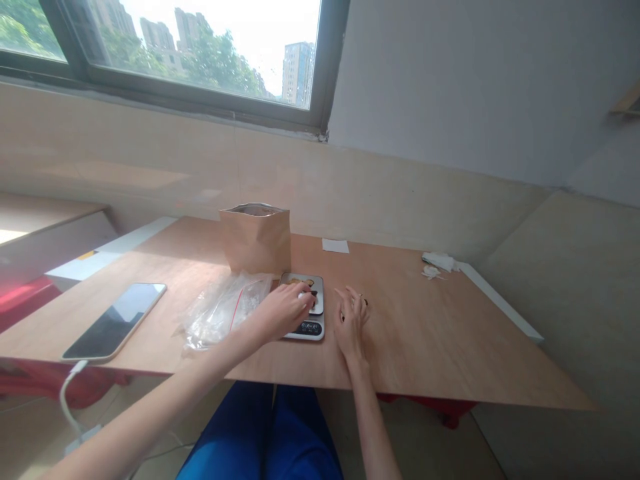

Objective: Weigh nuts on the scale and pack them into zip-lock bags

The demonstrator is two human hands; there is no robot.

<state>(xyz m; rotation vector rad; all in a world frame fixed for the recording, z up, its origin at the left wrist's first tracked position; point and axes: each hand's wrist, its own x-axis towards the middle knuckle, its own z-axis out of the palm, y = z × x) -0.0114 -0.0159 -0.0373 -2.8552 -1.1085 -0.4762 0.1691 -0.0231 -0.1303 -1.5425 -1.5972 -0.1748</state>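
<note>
My left hand (pixel 289 308) reaches over a small kitchen scale (pixel 320 328), its fingers bent together above the weighing plate. A dark bit shows at its fingertips, too small to name. Yellowish-brown pieces (pixel 300 281) lie on the plate, partly hidden by the hand. To the right of the scale, my right hand (pixel 351 321) rests palm down on the table with curled fingers. Small dark bits show by its thumb and fingertips; the palm hides what is under it. Behind the scale stands an open brown paper pouch (pixel 256 240).
Left of the scale lies a clear plastic zip bag (pixel 220 310). A phone (pixel 116 323) with a white charging cable (pixel 67 390) sits on the left of the wooden table (pixel 440 340). A white card (pixel 335 246) and crumpled tissue (pixel 440 262) lie toward the wall.
</note>
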